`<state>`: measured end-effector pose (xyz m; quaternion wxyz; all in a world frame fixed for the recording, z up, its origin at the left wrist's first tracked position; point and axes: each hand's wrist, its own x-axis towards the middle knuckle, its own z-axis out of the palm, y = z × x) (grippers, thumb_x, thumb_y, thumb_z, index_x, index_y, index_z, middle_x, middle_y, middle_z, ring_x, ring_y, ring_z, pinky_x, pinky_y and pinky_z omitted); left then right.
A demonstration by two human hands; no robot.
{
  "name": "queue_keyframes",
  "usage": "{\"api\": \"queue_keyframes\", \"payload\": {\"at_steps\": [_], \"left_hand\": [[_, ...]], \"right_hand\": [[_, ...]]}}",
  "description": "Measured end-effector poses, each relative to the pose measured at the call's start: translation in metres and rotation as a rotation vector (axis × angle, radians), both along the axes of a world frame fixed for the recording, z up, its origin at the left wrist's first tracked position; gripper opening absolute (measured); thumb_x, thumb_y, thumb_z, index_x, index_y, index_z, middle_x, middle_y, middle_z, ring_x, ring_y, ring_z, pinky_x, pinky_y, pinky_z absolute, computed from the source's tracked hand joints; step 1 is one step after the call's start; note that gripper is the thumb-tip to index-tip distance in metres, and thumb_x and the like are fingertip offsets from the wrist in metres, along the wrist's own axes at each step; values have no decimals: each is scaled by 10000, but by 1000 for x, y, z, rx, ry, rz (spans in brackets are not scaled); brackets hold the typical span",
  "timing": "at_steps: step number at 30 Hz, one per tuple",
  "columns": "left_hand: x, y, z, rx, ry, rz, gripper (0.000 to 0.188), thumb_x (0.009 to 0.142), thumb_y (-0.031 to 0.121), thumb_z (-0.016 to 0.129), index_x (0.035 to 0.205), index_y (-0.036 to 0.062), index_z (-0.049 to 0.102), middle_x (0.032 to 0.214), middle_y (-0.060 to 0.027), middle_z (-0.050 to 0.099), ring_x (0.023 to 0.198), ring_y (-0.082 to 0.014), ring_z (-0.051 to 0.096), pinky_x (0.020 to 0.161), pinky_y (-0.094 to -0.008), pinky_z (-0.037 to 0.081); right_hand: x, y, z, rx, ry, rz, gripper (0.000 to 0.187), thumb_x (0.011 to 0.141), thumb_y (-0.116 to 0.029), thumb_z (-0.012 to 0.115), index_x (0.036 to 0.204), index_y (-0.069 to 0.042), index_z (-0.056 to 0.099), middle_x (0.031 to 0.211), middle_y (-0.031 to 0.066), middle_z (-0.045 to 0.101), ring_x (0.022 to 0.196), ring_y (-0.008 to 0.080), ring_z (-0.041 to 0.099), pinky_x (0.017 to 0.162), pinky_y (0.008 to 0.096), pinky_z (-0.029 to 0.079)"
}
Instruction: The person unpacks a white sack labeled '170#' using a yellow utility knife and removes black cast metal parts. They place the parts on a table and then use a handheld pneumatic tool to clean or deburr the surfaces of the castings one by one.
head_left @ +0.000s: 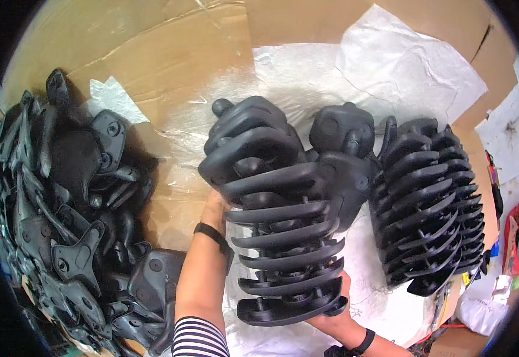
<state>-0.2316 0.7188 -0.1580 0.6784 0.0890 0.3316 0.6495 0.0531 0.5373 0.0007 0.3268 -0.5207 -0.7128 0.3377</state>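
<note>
So a long nested stack of black plastic shells [283,220] is being gripped from both ends here. The left hand [213,209] is pressed against the stack's far-left side, fingers tucked behind the parts so most of them can't be seen, and a black wristband [210,233] is worn just below it. The right hand [337,318] is clamped under the near end of the stack, with only a bit of palm and thumb showing.

Relative to that held stack: a second, neatly packed row of the same shells [429,220] is laid just to its right, on crinkled white paper [390,65] that is spread beneath and beyond it. A loose jumbled heap of black parts [69,220] is piled well off to its left, inside the cardboard box [170,53]. A striped sleeve [199,339] is seen below it.
</note>
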Motion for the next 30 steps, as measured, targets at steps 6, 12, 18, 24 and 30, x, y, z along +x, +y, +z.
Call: {"api": "queue_keyframes", "payload": {"at_steps": [6, 12, 18, 24, 30], "left_hand": [[-36, 4, 26, 217, 207, -95, 384, 881, 279, 639, 1184, 50, 583, 1117, -90, 639, 965, -196, 618, 846, -336, 520], [-11, 6, 117, 181, 569, 75, 520, 780, 155, 756, 1230, 27, 530, 1106, -89, 625, 921, -175, 617, 790, -305, 521], [-21, -21, 109, -1, 357, 339, 948, 861, 726, 366, 1508, 86, 102, 1552, -164, 140, 1436, -313, 96, 1142, -496, 86], [63, -143, 159, 447, 1069, 259, 1044, 767, 688, 541, 1506, 78, 129, 1545, -213, 128, 1436, -366, 85, 1141, -500, 94], [92, -118, 183, 519, 1631, 268, 1018, 706, 600, 704, 1460, 77, 265, 1516, -244, 164, 1403, -442, 120, 1123, -533, 123]], "right_hand": [[3, -4, 10, 49, -74, 53, 899, 569, -354, 854, 1255, -14, 384, 1106, 164, 512, 987, 358, 501, 864, 456, 377], [-1, 7, 9, -8, -276, 39, 1155, 610, -476, 828, 1407, 57, 184, 1249, 240, 432, 1140, 388, 437, 987, 476, 328], [10, 17, -2, -23, -223, 18, 1109, 619, -466, 816, 1384, 90, 236, 1303, 270, 413, 1213, 400, 411, 1020, 467, 330], [15, 17, -6, -3, -246, 30, 1158, 632, -490, 809, 1407, 104, 185, 1301, 292, 425, 1198, 422, 432, 1022, 469, 337], [20, -25, -12, -3, -361, 33, 1198, 613, -514, 815, 1390, 120, 159, 1359, 309, 344, 1268, 434, 348, 1047, 489, 299]]}}
